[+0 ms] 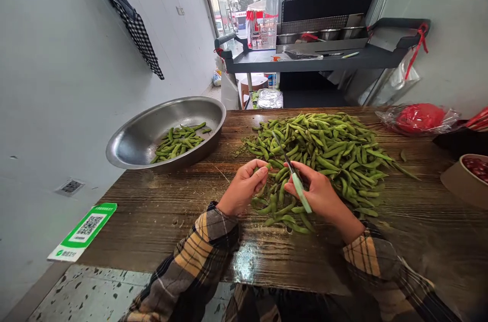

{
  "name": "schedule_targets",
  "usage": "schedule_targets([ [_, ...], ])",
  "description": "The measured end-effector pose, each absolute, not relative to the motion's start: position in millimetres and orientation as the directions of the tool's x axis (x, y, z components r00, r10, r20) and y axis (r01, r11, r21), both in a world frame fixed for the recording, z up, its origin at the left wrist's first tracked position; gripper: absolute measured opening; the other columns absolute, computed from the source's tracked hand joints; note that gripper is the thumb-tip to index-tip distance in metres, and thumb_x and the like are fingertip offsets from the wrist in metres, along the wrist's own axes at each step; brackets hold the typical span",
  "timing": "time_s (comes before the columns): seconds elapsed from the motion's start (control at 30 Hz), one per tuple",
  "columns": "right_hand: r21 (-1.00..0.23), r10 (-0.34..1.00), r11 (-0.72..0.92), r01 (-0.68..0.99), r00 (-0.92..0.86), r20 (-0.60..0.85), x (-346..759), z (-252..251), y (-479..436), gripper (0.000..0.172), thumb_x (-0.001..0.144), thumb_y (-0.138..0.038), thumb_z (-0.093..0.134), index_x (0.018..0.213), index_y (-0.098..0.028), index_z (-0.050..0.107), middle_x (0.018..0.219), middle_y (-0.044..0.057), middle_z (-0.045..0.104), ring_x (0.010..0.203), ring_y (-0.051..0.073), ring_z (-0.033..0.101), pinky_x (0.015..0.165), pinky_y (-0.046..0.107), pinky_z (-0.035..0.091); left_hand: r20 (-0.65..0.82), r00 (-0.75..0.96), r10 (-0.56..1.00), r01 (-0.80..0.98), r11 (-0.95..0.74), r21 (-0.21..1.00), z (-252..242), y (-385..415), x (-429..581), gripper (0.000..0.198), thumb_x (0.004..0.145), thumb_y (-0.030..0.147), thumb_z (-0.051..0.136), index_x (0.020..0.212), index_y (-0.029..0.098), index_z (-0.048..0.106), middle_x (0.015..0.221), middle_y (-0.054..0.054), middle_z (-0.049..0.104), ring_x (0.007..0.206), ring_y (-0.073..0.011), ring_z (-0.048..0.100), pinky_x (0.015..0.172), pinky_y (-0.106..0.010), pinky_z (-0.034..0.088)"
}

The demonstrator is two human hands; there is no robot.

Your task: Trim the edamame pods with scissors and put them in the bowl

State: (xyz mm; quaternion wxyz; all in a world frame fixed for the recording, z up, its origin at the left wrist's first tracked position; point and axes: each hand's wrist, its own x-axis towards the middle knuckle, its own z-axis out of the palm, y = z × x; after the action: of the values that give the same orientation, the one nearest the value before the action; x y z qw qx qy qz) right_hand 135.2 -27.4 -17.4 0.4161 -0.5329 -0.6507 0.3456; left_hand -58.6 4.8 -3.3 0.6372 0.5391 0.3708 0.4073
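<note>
A large pile of green bean pods (328, 144) lies on the dark wooden table (152, 215). My left hand (246, 185) is closed around a green pod, whose tip shows by the fingertips. Just to its right, my right hand (314, 192) grips scissors (298, 187) with pale green handles, their dark blades pointing up and to the left over the pile. Several pods (179, 141) rest inside a wide steel basin (131, 141) at the back left of the table.
A red bundle in clear plastic (419, 118) sits at the back right, with a brown bowl of dark red items (463, 182) nearer. A green QR card (84, 230) lies at the left edge. Beyond the table stands a grey cart (312, 63) holding metal containers.
</note>
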Motion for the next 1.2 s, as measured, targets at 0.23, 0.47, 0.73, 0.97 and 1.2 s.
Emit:
schedule_targets([
  [0.23, -0.775, 0.941, 0.329, 0.539, -0.252, 0.224, 131.4, -21.4, -31.8, 0.06, 0.07, -0.033, 0.073, 0.125, -0.013, 0.06, 0.109, 0.012, 0.068, 0.097, 0.027, 0.065, 0.083, 0.038, 0.053, 0.036, 0.366, 0.93, -0.142, 0.017, 0.99, -1.1, 5.0, -62.2, 0.029, 0.085, 0.043, 0.062, 0.085, 0.016, 0.05, 0.058, 0.008, 0.036, 0.047, -0.004, 0.026, 0.043, -0.018, 0.02],
  [0.47, -0.734, 0.923, 0.376, 0.565, -0.301, 0.241, 134.0, -21.7, -30.2, 0.056, 0.074, -0.033, 0.072, 0.124, -0.011, 0.061, 0.115, 0.015, 0.068, 0.101, 0.028, 0.064, 0.085, 0.039, 0.053, 0.03, 0.412, 0.911, -0.111, 0.017, 0.994, -6.4, 6.4, -63.9, 0.029, 0.086, 0.043, 0.059, 0.089, 0.016, 0.051, 0.058, 0.008, 0.029, 0.047, -0.004, 0.02, 0.043, -0.019, 0.016],
  [0.73, -0.782, 0.936, 0.342, 0.521, -0.267, 0.231, 133.2, -26.6, -28.9, 0.048, 0.078, -0.034, 0.068, 0.12, -0.011, 0.067, 0.113, 0.014, 0.072, 0.098, 0.028, 0.068, 0.087, 0.038, 0.052, -0.03, 0.413, 0.91, -0.154, 0.102, 0.983, -2.8, 6.7, -62.5, 0.027, 0.084, 0.039, 0.061, 0.078, 0.017, 0.046, 0.054, 0.01, 0.03, 0.043, -0.0033, 0.02, 0.042, -0.017, 0.016],
  [0.97, -0.877, 0.979, 0.193, 0.439, -0.147, 0.142, 138.3, -23.3, -25.5, 0.049, 0.078, -0.041, 0.068, 0.118, -0.014, 0.068, 0.107, 0.01, 0.074, 0.096, 0.028, 0.068, 0.084, 0.038, 0.053, 0.002, 0.325, 0.946, -0.069, 0.021, 0.997, -5.1, 21.4, -73.3, 0.02, 0.08, 0.023, 0.051, 0.097, 0.016, 0.058, 0.077, 0.001, 0.055, 0.05, -0.0068, 0.043, 0.044, -0.02, 0.027],
  [1.2, -0.901, 0.984, 0.173, 0.397, -0.106, 0.143, 139.7, -27.6, -23.1, 0.052, 0.079, -0.045, 0.066, 0.12, -0.013, 0.067, 0.1, 0.009, 0.074, 0.09, 0.026, 0.068, 0.076, 0.035, 0.053, 0.176, 0.275, 0.945, 0.692, -0.321, 0.647, -27.6, 32.8, -77.0, 0.012, 0.08, 0.026, 0.055, 0.075, 0.017, 0.062, 0.074, -0.002, 0.054, 0.068, -0.0143, 0.049, 0.063, -0.027, 0.037],
])
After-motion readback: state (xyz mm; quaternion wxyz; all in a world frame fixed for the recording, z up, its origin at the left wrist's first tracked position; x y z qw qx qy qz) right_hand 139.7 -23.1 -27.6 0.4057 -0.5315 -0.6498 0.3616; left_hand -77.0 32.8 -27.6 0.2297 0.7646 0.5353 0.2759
